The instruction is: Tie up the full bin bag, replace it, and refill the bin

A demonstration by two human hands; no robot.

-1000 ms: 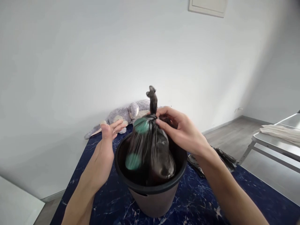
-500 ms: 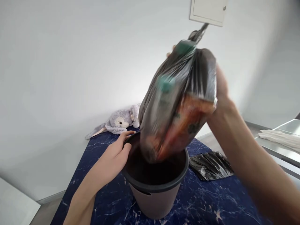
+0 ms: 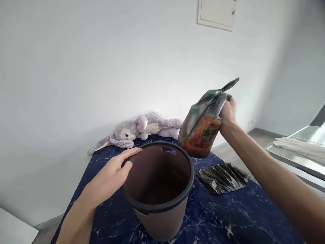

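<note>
A brown bin [image 3: 162, 220] with a black rim stands on the dark blue marbled table [image 3: 223, 217], tilted a little toward me, its inside bare. My left hand [image 3: 114, 171] rests on the rim's left side, fingers curled over the edge. My right hand [image 3: 228, 112] is closed on the tied neck of a full, knotted black rubbish bag [image 3: 201, 127]. The bag hangs in the air beyond the bin's far right, above the table's far edge. Orange and green packaging shows through its thin plastic.
A folded stack of black bags [image 3: 223, 177] lies flat on the table right of the bin. A grey plush toy [image 3: 142, 127] lies along the wall at the table's far end. A metal table [image 3: 299, 152] with white cloth stands at the right.
The tied bag has been lifted out of the bin and carried away to the far right. My left hand came down onto the bin's rim, and the bin is left without a bag.
</note>
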